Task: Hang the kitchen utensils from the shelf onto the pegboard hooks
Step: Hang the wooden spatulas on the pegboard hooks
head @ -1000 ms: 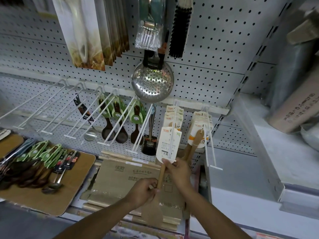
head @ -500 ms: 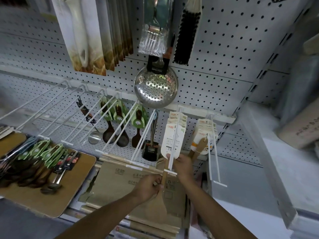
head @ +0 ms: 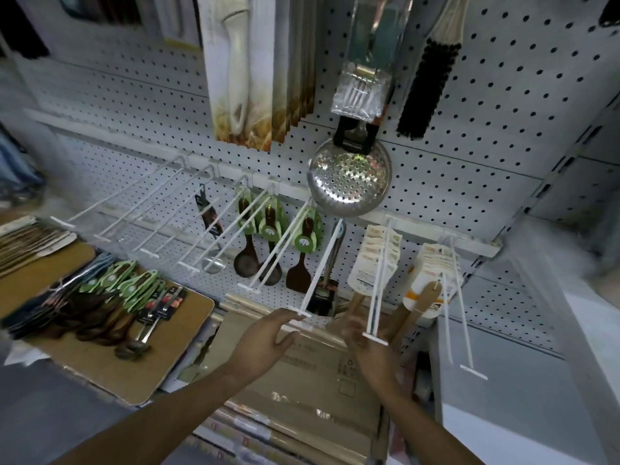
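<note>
labels [head: 374, 260] blurred, seemingly no legible text

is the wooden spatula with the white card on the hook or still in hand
On the hook: the wooden spatula hangs from the hook; left hand and right hand hold nothing.

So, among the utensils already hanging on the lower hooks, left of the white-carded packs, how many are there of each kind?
Steel ladle: 1
Dark wooden spoons: 2
Dark wooden spatula: 1
Black-headed utensil with steel handle: 1
Total: 5 visible
</note>
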The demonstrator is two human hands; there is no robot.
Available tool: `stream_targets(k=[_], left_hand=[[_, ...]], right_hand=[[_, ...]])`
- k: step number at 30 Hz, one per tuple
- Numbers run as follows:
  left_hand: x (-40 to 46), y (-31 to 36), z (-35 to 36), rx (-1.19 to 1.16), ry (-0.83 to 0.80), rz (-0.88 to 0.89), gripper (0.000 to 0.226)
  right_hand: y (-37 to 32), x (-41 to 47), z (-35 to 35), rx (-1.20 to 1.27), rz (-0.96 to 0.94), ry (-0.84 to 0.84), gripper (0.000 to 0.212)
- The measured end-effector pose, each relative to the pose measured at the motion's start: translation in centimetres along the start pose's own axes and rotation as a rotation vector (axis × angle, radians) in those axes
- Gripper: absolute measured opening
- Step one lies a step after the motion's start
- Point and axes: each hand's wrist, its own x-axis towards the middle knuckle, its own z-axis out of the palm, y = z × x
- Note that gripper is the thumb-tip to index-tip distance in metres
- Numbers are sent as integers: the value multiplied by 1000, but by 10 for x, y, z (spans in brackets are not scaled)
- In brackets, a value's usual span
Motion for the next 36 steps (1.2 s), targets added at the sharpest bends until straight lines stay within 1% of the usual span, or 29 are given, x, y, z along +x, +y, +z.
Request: stream_targets(k=[1,2,4,8,10,14,16,19,23,26,31,36], left_hand=[[-6,-4,-13,42,9,35,33],[-13,-10,-27,77,14,64,32],[-29,-22,-54,115,21,98,32],[-71,-53,-109,160,55,103,34],[-95,-70,-139,183,80,102,33],[-145,-100,-204,223,133,99,39],[-170,-115,-237,235,143,84,47],[-204,-143,-286,292,162,60,49],[-247,-173,-344,326,191,68,53],[-276,-193,-382,335,226,37,56],[-308,-224,-433,344,296,-35,52],[-324,-271,-469,353,339,-142,51]], right_hand=[[-3,-3,7,-58,-76,-46,18],[-9,-6,16,-141,-141,-115,20],[-25,-9,34,-254,-252,-204,28],[-71,-22,86,-339,-456,-315,34],[-93,-30,117,-355,-516,-366,35],[-136,-48,186,-374,-648,-401,39],[-159,-57,220,-378,-675,-419,43],[-202,-73,266,-369,-721,-430,52],[-256,-95,322,-323,-805,-457,53],[-289,-105,363,-334,-846,-480,58],[-332,-114,425,-362,-933,-543,56],[-357,-100,489,-410,-974,-618,53]])
